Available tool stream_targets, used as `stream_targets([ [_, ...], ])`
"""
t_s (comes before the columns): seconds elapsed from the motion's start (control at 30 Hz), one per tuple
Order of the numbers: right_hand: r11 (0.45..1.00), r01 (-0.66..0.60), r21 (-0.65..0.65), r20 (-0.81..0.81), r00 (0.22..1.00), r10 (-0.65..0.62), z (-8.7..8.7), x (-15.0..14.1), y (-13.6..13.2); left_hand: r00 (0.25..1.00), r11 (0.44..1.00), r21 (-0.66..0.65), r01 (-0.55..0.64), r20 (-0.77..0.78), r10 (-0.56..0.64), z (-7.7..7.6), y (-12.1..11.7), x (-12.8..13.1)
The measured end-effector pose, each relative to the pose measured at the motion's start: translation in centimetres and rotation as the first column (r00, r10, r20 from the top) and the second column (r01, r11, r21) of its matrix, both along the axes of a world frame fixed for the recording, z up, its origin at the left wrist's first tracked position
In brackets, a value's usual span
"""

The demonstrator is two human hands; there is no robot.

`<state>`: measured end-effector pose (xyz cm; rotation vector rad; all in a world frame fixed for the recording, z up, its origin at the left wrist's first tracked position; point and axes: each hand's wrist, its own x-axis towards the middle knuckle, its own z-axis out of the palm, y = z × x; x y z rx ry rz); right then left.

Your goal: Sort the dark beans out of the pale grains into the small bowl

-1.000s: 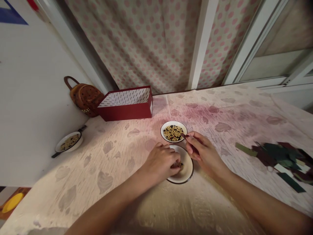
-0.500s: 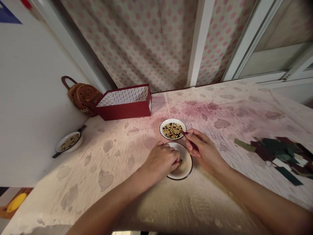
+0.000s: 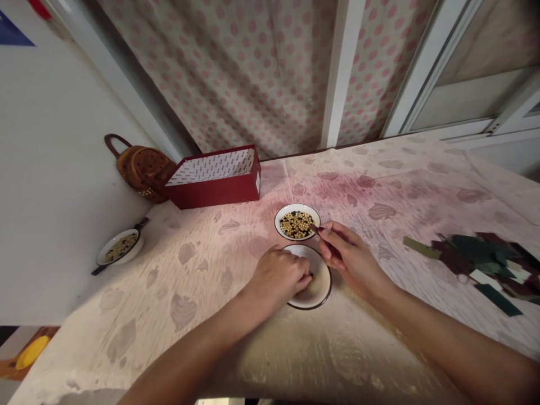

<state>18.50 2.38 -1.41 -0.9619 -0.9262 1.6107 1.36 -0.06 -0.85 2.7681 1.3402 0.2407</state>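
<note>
the white bowl (image 3: 297,221) of yellow and black beans sits at twelve o'clock from the right hand (image 3: 350,259), which pinches a thin brown stick (image 3: 314,229) at its rim, while the left hand (image 3: 276,275) curls into a white dish (image 3: 320,287), its hold hidden.

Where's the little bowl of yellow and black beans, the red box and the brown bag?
Bowl of yellow and black beans (image 3: 297,237): head view, on the white rim at its front.
Red box (image 3: 213,193): head view, on its long front wall.
Brown bag (image 3: 141,169): head view, on its studded body.

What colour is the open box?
The open rectangular cardboard box is dark red outside, white with dark flecks inside; head view.
</note>
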Motion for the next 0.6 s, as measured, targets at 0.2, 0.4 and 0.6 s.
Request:
stream_targets([
  [0.2,1.000,-0.013,0.000,-0.002,1.000,0.013,0.06,0.01,-0.04,0.998,0.999,-0.052,0.000,0.061,0.003,0.09,-0.05,-0.03],
  [0.4,1.000,-0.011,0.015,0.007,1.000,0.011,-0.01,0.00,-0.07,0.983,0.996,-0.090,-0.015,0.182,0.031,0.10,0.10,-0.02],
  [0.6,1.000,-0.012,0.013,0.011,1.000,0.012,-0.18,0.10,-0.02,0.957,0.992,-0.122,-0.040,0.281,0.073,-0.24,0.16,0.03],
])
